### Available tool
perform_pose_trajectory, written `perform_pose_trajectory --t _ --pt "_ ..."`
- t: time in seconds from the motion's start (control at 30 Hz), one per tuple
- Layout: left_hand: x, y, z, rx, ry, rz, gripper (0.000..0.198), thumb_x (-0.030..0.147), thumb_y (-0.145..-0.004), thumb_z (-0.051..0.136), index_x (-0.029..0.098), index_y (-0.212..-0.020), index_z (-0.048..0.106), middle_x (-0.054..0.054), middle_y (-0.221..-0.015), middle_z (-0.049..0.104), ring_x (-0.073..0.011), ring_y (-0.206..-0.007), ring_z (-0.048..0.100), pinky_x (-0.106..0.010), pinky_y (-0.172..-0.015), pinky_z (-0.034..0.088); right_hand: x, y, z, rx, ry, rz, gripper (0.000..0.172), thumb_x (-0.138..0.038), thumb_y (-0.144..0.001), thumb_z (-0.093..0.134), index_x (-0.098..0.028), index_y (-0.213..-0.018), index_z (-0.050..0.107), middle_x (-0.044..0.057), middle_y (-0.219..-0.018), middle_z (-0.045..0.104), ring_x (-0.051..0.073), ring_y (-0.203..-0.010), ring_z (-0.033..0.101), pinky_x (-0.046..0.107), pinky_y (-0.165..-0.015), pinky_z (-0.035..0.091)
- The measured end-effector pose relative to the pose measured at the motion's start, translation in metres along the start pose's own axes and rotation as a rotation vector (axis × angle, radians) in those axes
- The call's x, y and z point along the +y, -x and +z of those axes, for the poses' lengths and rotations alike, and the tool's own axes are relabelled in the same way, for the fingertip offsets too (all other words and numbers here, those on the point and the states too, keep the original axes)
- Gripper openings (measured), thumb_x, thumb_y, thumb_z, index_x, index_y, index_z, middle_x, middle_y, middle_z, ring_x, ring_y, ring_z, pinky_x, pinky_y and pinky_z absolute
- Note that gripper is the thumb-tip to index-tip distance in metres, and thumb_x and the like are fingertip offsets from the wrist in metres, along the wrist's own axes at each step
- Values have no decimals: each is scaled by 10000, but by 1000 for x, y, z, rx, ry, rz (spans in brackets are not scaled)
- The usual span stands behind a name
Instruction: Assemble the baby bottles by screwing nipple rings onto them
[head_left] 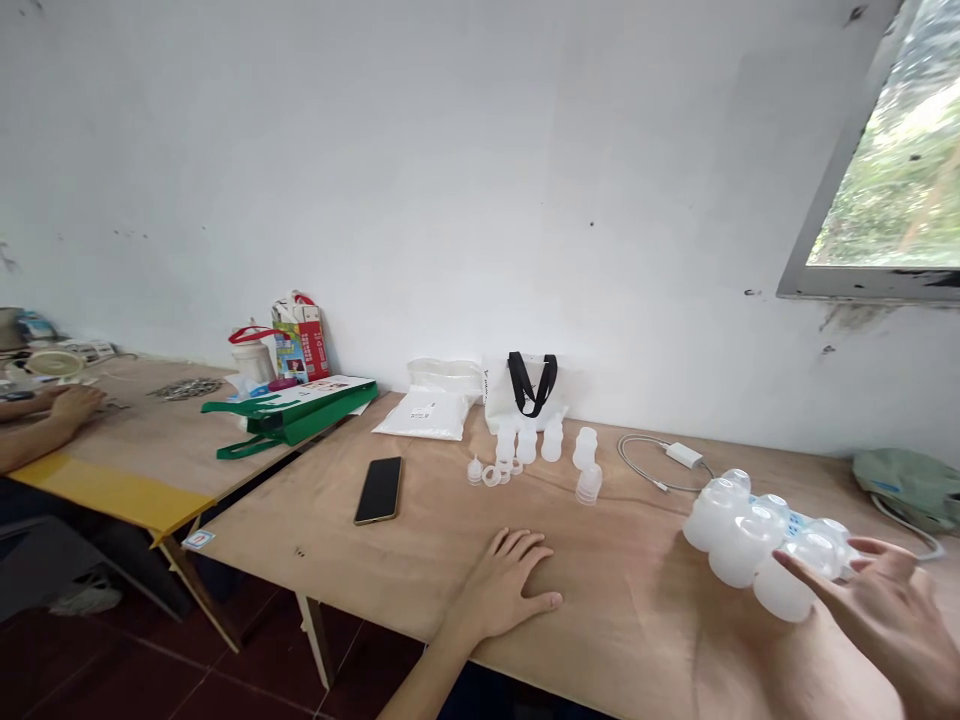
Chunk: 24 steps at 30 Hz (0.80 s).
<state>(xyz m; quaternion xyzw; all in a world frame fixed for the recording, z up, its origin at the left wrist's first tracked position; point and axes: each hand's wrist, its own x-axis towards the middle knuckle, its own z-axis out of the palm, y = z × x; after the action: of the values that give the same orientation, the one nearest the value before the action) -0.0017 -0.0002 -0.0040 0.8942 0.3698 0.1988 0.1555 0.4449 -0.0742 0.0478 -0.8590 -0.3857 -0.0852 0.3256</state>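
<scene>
My left hand (506,588) lies flat on the plywood table (420,560) with its fingers spread, holding nothing. My right hand (892,610) hovers at the lower right with fingers stretched out, just beside a pack of translucent white plastic bottles (757,545) lying on the table; its fingertips are close to the pack but not wrapped round it. Further back stand several small white bottles (551,440) with loose caps and rings (491,472) next to them.
A black phone (379,489) lies left of my left hand. White plastic bags (431,410), a white bag with a black strap (529,385), a charger with cable (679,455) and a green cloth (911,480) sit along the wall. Another person's arm (45,420) rests on the left table near a green bag (296,415).
</scene>
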Motion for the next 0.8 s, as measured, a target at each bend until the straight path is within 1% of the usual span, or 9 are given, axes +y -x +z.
perform_pose_trajectory --t 0.07,0.17,0.23,0.3,0.37,0.43,0.53,0.63,0.8 --pt "-1 0 1 10 -9 4 591 663 -959 582 285 -1414 582 -19 -1546 531 -256 -1444 446 -466 -1280 255 -17 9 -11 -42 -49 46 863 -885 -753 461 -211 -1292 440 261 -1260 597 425 -1299 523 471 -732 518" --pt "-2 0 1 16 -24 14 609 685 -956 568 284 -1415 582 -24 -1540 535 -257 -1440 451 -462 -1278 261 -47 21 -15 -27 -159 17 788 -862 -754 493 -229 -1222 460 189 -1174 634 367 -1029 660 440 -686 517" --pt "-1 1 1 18 -30 17 559 655 -992 530 292 -1413 580 -17 -1536 538 -245 -1439 455 -458 -1276 269 -67 31 -4 -164 -269 -116 683 -829 -746 501 -257 -1120 509 93 -998 687 295 -849 687 395 -664 521" --pt "0 1 0 22 -40 19 451 561 -1062 448 304 -1407 581 -5 -1524 549 -220 -1436 460 -449 -1273 282 -87 46 17 -401 -307 -276 544 -751 -821 490 -286 -1088 577 50 -955 718 262 -831 701 380 -734 541" --pt "2 1 0 26 -63 6 407 465 -1104 370 296 -1410 579 -10 -1535 539 -208 -1445 454 -450 -1270 295 -106 68 42 -518 -280 -390 453 -642 -879 493 -295 -1144 615 64 -1046 749 276 -939 719 394 -806 559" --pt "3 2 1 41 -103 -50 416 429 -1108 359 262 -1421 577 -42 -1571 502 -233 -1468 430 -478 -1264 308 -124 94 67 -628 -255 -558 425 -563 -953 435 -305 -1229 630 79 -1262 723 287 -1091 709 418 -899 567" --pt "2 1 3 64 -155 -123 428 414 -1099 385 228 -1437 569 -77 -1598 469 -276 -1484 409 -524 -1249 327 -145 130 95 -739 -191 -801 499 -470 -977 457 -273 -1414 594 86 -1515 575 295 -1363 575 465 -1144 456" --pt "1 1 4 74 -177 -109 424 403 -1094 401 228 -1445 561 -75 -1586 488 -275 -1472 428 -522 -1242 342 -155 148 106 -738 -106 -884 523 -471 -1038 399 -261 -1483 575 71 -1616 462 291 -1511 405 518 -1268 287" --pt "2 1 3 80 -186 -104 420 397 -1088 413 223 -1438 564 -77 -1576 499 -276 -1461 439 -517 -1235 354 -154 148 107 -744 -114 -914 539 -520 -1068 360 -291 -1518 549 42 -1636 429 285 -1532 369 523 -1282 265"
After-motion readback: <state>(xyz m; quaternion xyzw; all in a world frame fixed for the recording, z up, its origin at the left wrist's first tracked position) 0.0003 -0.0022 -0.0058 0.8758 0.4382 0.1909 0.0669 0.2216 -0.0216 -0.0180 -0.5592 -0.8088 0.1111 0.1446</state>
